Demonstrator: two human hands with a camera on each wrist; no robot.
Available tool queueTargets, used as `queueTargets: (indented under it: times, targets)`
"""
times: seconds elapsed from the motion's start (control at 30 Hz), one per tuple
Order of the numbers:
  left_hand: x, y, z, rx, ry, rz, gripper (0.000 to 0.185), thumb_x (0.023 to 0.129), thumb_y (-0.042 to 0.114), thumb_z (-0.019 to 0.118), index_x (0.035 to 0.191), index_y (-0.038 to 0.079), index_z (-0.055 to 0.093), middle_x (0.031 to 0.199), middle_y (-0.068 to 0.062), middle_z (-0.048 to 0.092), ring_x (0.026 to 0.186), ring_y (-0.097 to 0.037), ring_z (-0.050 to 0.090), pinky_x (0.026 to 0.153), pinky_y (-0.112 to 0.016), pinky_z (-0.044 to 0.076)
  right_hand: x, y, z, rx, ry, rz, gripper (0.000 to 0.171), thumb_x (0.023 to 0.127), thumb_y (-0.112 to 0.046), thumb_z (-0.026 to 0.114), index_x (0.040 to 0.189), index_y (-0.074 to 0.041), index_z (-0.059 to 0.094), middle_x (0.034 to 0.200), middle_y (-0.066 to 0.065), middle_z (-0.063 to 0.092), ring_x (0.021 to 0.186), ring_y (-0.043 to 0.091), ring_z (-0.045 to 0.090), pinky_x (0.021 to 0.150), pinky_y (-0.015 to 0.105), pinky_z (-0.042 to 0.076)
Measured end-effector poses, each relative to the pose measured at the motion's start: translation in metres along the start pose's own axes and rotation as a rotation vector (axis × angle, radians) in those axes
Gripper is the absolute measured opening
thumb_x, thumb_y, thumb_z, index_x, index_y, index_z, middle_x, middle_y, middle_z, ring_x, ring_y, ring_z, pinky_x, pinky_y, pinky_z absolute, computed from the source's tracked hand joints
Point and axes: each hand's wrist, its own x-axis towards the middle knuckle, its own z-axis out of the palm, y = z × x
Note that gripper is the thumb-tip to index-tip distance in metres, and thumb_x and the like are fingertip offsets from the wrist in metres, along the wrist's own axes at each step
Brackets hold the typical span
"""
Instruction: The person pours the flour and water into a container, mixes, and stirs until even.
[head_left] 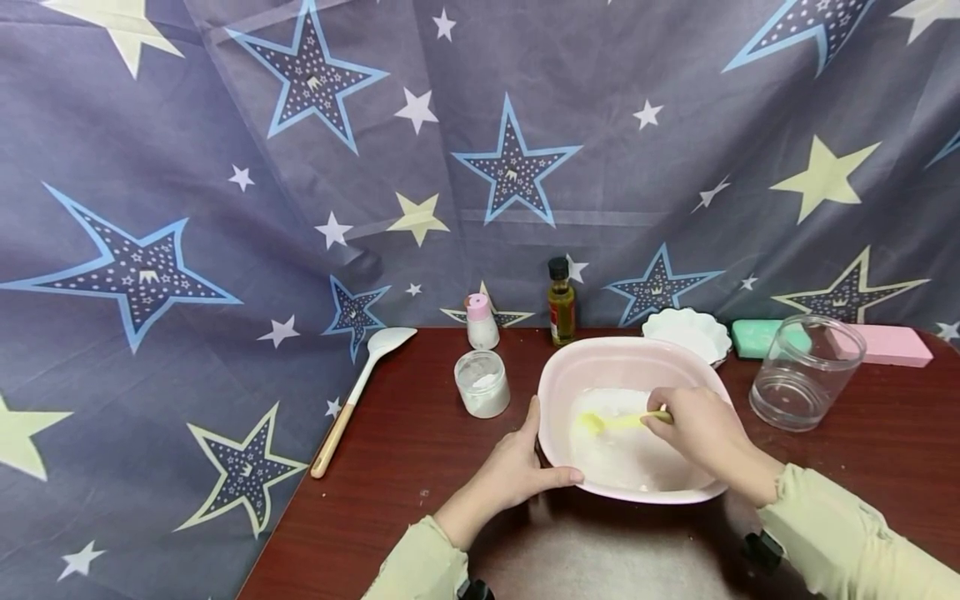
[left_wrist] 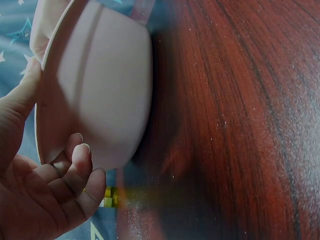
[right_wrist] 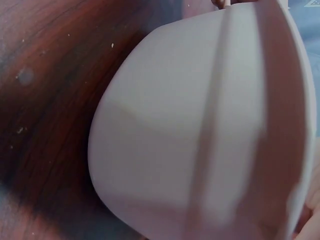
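A pale pink basin (head_left: 633,354) stands on the table with white powdery or milky stuff (head_left: 618,454) inside. My left hand (head_left: 517,467) grips its near left side, thumb along the rim and fingers round the outer wall. In the left wrist view that hand (left_wrist: 55,185) has its bent fingertips against the basin wall (left_wrist: 115,80). My right hand (head_left: 697,429) reaches over the right rim and pinches the handle of a yellow spoon (head_left: 615,422), whose head lies in the white stuff. The right wrist view is mostly filled by the basin's outer wall (right_wrist: 170,120).
Left of the basin are an open jar of white powder (head_left: 483,392), a pink-capped shaker (head_left: 482,325) and a long white spatula (head_left: 360,392). Behind it stand an oil bottle (head_left: 561,308) and a scalloped white dish (head_left: 686,333). Rightward are a clear cup (head_left: 798,383), green block (head_left: 753,339) and pink block (head_left: 892,344).
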Motion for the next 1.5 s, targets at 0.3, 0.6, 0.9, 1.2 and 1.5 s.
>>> queueTargets:
  times: [0.3, 0.6, 0.9, 1.2, 1.5]
  targets:
    - [0.001, 0.0, 0.0, -0.006, -0.004, -0.004, 0.121, 0.072, 0.045, 0.085, 0.156, 0.001, 0.009, 0.061, 0.005, 0.055, 0.052, -0.005, 0.051, 0.058, -0.023, 0.044, -0.002, 0.011, -0.012, -0.042, -0.026, 0.107, 0.011, 0.082, -0.018, 0.074, 0.077, -0.014, 0.065, 0.056, -0.006, 0.047, 0.054, 0.019, 0.046, 0.047, 0.038, 0.036]
    - [0.0, 0.0, -0.001, -0.01, -0.006, 0.001, 0.121, 0.073, 0.045, 0.084, 0.156, 0.0, 0.008, 0.059, 0.005, 0.054, 0.052, -0.005, 0.052, 0.056, -0.023, 0.044, -0.012, 0.026, -0.031, -0.07, -0.035, 0.1, 0.01, 0.08, -0.017, 0.073, 0.077, -0.014, 0.065, 0.057, -0.005, 0.048, 0.052, 0.016, 0.044, 0.045, 0.035, 0.034]
    - [-0.001, 0.0, -0.001, -0.008, -0.01, -0.003, 0.122, 0.073, 0.045, 0.084, 0.156, 0.001, 0.007, 0.06, 0.004, 0.055, 0.052, -0.005, 0.052, 0.057, -0.023, 0.044, -0.023, 0.039, -0.051, -0.112, -0.01, -0.009, 0.022, 0.077, -0.009, 0.073, 0.068, -0.022, 0.057, 0.057, -0.01, 0.042, 0.053, 0.012, 0.04, 0.048, 0.032, 0.032]
    - [0.0, 0.0, -0.002, -0.001, -0.007, 0.009, 0.121, 0.073, 0.046, 0.084, 0.156, 0.001, 0.007, 0.062, 0.005, 0.054, 0.053, -0.006, 0.051, 0.058, -0.024, 0.044, -0.027, 0.044, -0.064, -0.064, -0.062, -0.074, 0.021, 0.076, -0.012, 0.078, 0.069, -0.027, 0.064, 0.057, -0.018, 0.045, 0.054, 0.002, 0.039, 0.051, 0.026, 0.035]
    - [0.0, 0.0, -0.002, 0.001, -0.006, 0.015, 0.122, 0.073, 0.046, 0.084, 0.156, 0.001, 0.007, 0.061, 0.005, 0.054, 0.052, -0.006, 0.05, 0.058, -0.024, 0.044, -0.034, 0.046, -0.066, 0.047, -0.144, -0.175, 0.019, 0.076, -0.017, 0.082, 0.073, -0.03, 0.069, 0.064, -0.023, 0.051, 0.05, -0.006, 0.041, 0.049, 0.022, 0.039]
